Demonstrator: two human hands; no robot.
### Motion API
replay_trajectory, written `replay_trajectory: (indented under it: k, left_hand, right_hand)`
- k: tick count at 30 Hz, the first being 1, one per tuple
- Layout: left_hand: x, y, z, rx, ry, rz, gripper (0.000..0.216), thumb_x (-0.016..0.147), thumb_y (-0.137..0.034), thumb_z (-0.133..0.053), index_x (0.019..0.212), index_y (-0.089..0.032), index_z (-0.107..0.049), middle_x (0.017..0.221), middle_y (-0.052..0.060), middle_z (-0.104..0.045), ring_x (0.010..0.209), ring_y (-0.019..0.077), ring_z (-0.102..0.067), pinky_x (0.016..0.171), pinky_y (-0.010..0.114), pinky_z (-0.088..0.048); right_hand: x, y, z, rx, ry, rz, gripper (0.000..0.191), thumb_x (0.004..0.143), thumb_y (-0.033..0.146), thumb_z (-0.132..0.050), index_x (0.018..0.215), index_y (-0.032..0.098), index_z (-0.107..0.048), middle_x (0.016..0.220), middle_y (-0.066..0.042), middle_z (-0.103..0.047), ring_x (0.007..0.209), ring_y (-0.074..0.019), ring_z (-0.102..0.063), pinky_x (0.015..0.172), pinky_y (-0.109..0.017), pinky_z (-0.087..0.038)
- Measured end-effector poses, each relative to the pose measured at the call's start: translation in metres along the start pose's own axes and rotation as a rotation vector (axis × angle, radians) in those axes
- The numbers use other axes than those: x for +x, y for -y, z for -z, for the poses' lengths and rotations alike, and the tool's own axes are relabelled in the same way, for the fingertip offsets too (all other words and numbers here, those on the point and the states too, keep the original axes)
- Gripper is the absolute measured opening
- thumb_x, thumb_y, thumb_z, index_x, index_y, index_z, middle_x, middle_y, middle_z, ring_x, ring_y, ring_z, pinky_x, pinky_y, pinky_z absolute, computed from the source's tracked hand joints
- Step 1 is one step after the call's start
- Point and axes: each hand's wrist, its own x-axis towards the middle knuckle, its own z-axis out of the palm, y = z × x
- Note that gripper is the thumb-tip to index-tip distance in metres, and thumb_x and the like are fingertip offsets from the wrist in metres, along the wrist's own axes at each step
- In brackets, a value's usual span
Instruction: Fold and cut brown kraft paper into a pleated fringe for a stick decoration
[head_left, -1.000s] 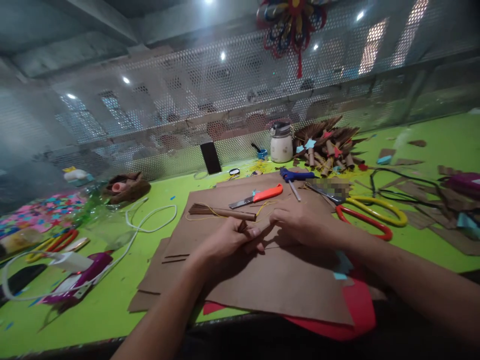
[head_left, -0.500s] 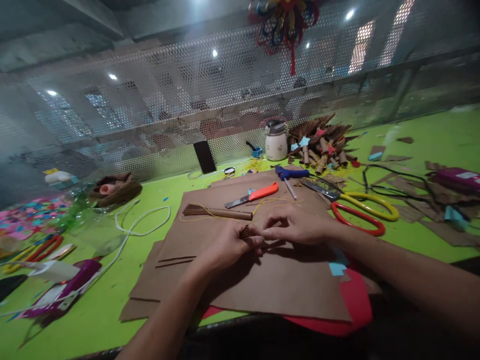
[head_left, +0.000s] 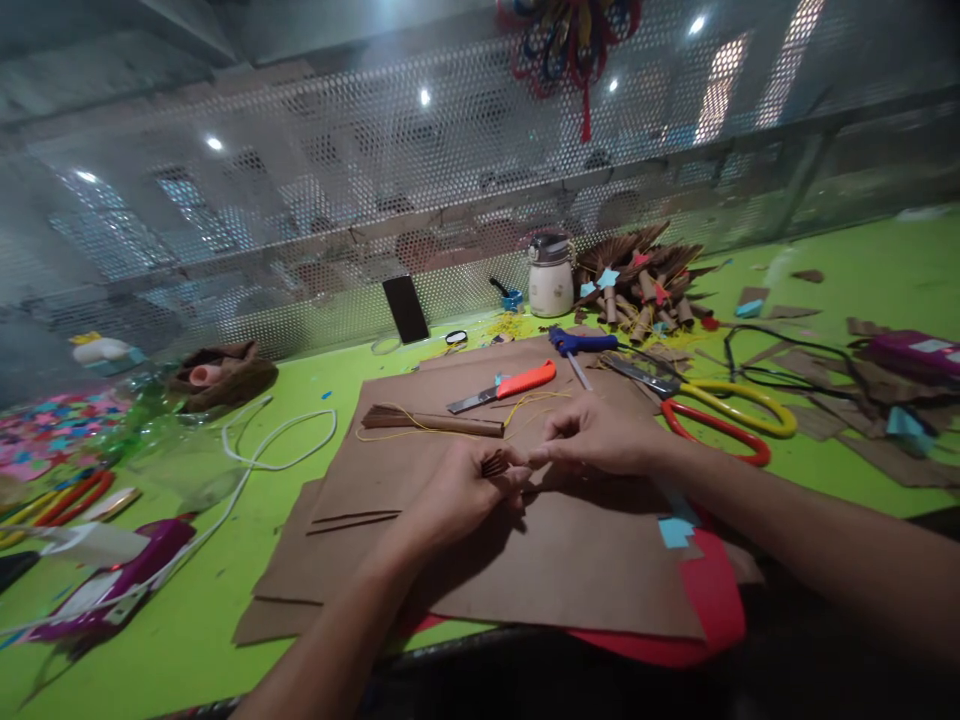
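Note:
My left hand is closed round a small rolled piece of brown paper, whose ridged end sticks out between thumb and fingers. My right hand meets it from the right, fingertips pinched at the same roll. Both hands rest over large brown paper sheets on the green table. Just beyond the hands lie a long brown paper roll with a fringed end and a loose yellow thread.
An orange-handled knife, a blue tool, yellow and red scissors and a pile of finished paper rolls lie behind. A white jar, a phone, a white cable and red paper are nearby.
The right hand's fingers have come together with the left at the small roll, and its ridged end now shows. The view has shifted slightly.

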Motion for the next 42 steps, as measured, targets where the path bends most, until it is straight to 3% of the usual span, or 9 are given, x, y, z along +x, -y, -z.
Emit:
replay_trajectory:
  k: [8, 14, 22, 27, 31, 35, 38, 42]
  left_hand:
    - [-0.001, 0.001, 0.001, 0.057, 0.001, -0.014, 0.027, 0.088, -0.04, -0.049, 0.078, -0.016, -0.059, 0.06, 0.002, -0.063, 0.058, 0.0147, -0.06, 0.061, 0.026, -0.041]
    - [-0.004, -0.006, 0.006, 0.089, 0.017, -0.017, 0.034, 0.09, -0.04, -0.045, 0.067, -0.017, -0.054, 0.061, 0.003, -0.064, 0.062, 0.0144, -0.055, 0.066, 0.027, -0.039]
    - [-0.003, 0.0, 0.006, -0.083, 0.056, -0.025, 0.034, 0.089, -0.045, -0.046, 0.073, -0.017, -0.054, 0.06, 0.003, -0.063, 0.062, 0.015, -0.056, 0.07, 0.028, -0.039]
    - [0.0, 0.007, 0.005, -0.123, 0.079, -0.03, 0.032, 0.088, -0.047, -0.048, 0.082, -0.015, -0.055, 0.063, 0.006, -0.066, 0.063, 0.0151, -0.056, 0.069, 0.028, -0.038]
    - [0.0, 0.008, 0.003, -0.143, 0.081, -0.043, 0.032, 0.088, -0.047, -0.047, 0.085, -0.016, -0.054, 0.063, 0.006, -0.067, 0.064, 0.0157, -0.057, 0.068, 0.028, -0.037]
    - [-0.001, 0.005, 0.003, -0.095, 0.076, -0.075, 0.032, 0.09, -0.045, -0.045, 0.081, -0.016, -0.053, 0.065, 0.007, -0.068, 0.063, 0.0142, -0.053, 0.067, 0.027, -0.036]
    - [-0.002, 0.001, 0.003, -0.051, 0.05, -0.079, 0.032, 0.089, -0.044, -0.046, 0.077, -0.016, -0.055, 0.065, 0.006, -0.068, 0.06, 0.0133, -0.052, 0.065, 0.026, -0.037]
    - [-0.002, -0.004, 0.002, 0.002, -0.001, -0.038, 0.03, 0.088, -0.043, -0.049, 0.074, -0.016, -0.056, 0.064, 0.006, -0.067, 0.06, 0.0147, -0.056, 0.062, 0.026, -0.038]
  right_hand:
    - [0.003, 0.001, 0.01, -0.001, -0.08, 0.025, 0.023, 0.07, 0.037, -0.07, 0.064, 0.015, -0.063, 0.047, 0.005, -0.052, 0.041, -0.0063, -0.042, 0.04, -0.02, -0.027]
    - [0.001, 0.002, 0.016, 0.092, -0.122, 0.03, 0.024, 0.069, 0.036, -0.07, 0.063, 0.015, -0.062, 0.045, 0.005, -0.05, 0.042, -0.0067, -0.041, 0.042, -0.021, -0.027]
    - [0.003, 0.002, 0.017, 0.295, -0.134, -0.01, 0.025, 0.064, 0.035, -0.075, 0.064, 0.013, -0.063, 0.048, 0.003, -0.053, 0.044, -0.0061, -0.043, 0.043, -0.02, -0.027]
    - [0.008, -0.006, 0.024, 0.413, -0.165, -0.02, 0.026, 0.062, 0.033, -0.078, 0.064, 0.013, -0.062, 0.054, 0.002, -0.055, 0.05, -0.0069, -0.049, 0.049, -0.02, -0.037]
    - [0.01, -0.007, 0.024, 0.514, -0.102, -0.028, 0.035, 0.071, 0.047, -0.071, 0.075, 0.013, -0.065, 0.065, 0.0, -0.058, 0.056, -0.0076, -0.052, 0.054, -0.022, -0.042]
    - [0.007, -0.002, 0.015, 0.364, -0.035, 0.007, 0.039, 0.073, 0.051, -0.068, 0.068, 0.012, -0.063, 0.06, 0.0, -0.057, 0.052, -0.0077, -0.05, 0.049, -0.021, -0.038]
    - [0.005, -0.001, 0.009, 0.205, -0.098, 0.021, 0.037, 0.073, 0.046, -0.069, 0.06, 0.013, -0.06, 0.05, 0.003, -0.053, 0.045, -0.0062, -0.043, 0.044, -0.02, -0.031]
    - [0.005, -0.004, 0.008, 0.188, -0.164, 0.013, 0.033, 0.073, 0.045, -0.068, 0.063, 0.014, -0.061, 0.047, 0.004, -0.052, 0.042, -0.006, -0.041, 0.041, -0.02, -0.027]
